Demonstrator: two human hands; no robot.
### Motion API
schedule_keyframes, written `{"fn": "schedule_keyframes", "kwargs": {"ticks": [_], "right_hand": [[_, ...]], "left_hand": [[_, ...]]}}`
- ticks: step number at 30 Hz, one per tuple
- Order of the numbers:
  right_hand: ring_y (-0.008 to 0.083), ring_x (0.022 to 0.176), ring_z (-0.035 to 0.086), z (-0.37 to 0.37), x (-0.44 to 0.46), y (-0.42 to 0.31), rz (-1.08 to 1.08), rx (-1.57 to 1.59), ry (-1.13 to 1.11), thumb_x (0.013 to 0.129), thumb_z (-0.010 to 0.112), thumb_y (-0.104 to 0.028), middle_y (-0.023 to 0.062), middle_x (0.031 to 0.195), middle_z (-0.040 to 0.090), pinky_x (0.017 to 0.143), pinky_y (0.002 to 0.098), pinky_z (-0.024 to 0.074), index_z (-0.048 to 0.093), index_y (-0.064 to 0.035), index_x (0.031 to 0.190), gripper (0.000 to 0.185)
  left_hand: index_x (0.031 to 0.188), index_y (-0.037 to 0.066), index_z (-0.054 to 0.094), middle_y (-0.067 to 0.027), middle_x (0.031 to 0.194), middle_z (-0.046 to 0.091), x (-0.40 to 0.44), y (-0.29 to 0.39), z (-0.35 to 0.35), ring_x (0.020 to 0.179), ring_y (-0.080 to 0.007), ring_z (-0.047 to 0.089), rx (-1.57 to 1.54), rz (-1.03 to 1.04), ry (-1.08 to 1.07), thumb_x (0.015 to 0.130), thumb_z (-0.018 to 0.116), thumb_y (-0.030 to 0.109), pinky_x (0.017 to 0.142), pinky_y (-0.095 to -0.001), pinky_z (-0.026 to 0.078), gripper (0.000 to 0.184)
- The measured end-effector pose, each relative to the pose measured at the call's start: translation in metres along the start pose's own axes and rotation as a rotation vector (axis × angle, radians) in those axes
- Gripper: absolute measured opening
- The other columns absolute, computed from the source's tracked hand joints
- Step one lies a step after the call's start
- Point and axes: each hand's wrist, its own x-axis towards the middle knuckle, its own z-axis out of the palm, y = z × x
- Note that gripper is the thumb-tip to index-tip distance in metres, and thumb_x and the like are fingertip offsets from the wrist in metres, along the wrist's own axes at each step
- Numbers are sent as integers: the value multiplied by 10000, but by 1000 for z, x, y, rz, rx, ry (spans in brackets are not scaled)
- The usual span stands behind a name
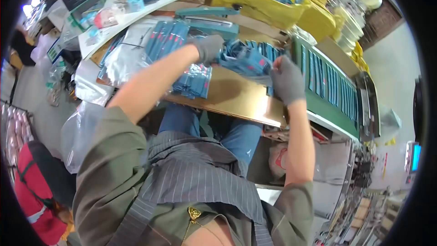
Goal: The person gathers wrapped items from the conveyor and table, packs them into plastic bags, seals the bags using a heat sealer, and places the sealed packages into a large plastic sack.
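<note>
Both my hands wear grey gloves. Between them, above the brown worktable (227, 89), hangs a clear plastic bag (248, 63) filled with narrow blue packets. My right hand (289, 79) pinches the bag's right end between thumb and fingers. At its left end is my left hand (208, 48), with fingers curled against the bag; exactly how they grip it is partly hidden. Just behind my left hand stands a teal hand sealer (211, 26). Bagged blue packets (193, 82) lie below my left forearm, and more blue packets (166, 41) are stacked beyond it.
A green conveyor belt (305, 70) carrying rows of blue packets runs along the right. Yellow sacks (246, 0) stand behind the table. A cluttered white shelf (136, 16) and clear plastic bags (123, 64) are at the left. A red and black item (41, 191) sits lower left.
</note>
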Motion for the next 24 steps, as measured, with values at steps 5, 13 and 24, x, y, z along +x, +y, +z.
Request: {"fn": "schedule_keyframes", "kwargs": {"ticks": [5, 13, 24], "right_hand": [[385, 763, 590, -31, 28, 2, 20, 45, 239, 817, 533, -197, 194, 787, 616, 682, 459, 458, 577, -83, 870, 133], [99, 491, 502, -23, 38, 33, 319, 651, -125, 760, 466, -95, 21, 597, 518, 453, 243, 399, 565, -52, 793, 113], [99, 644, 531, -9, 33, -8, -409, 219, -39, 895, 566, -261, 6, 610, 531, 565, 263, 398, 564, -9, 820, 263]], "left_hand": [[839, -26, 634, -87, 660, 627, 25, 47, -20, 487, -121, 571, 147, 363, 509, 816, 491, 143, 485, -264, 458, 223], [942, -40, 641, -48, 689, 611, 10, 57, -23, 559, -77, 562, 38, 304, 189, 854, 505, 162, 506, -238, 450, 259], [944, 14, 676, -10, 622, 595, -5, 110, -51, 556, -68, 551, -233, 162, -149, 793, 638, 218, 506, -211, 437, 257]]}}
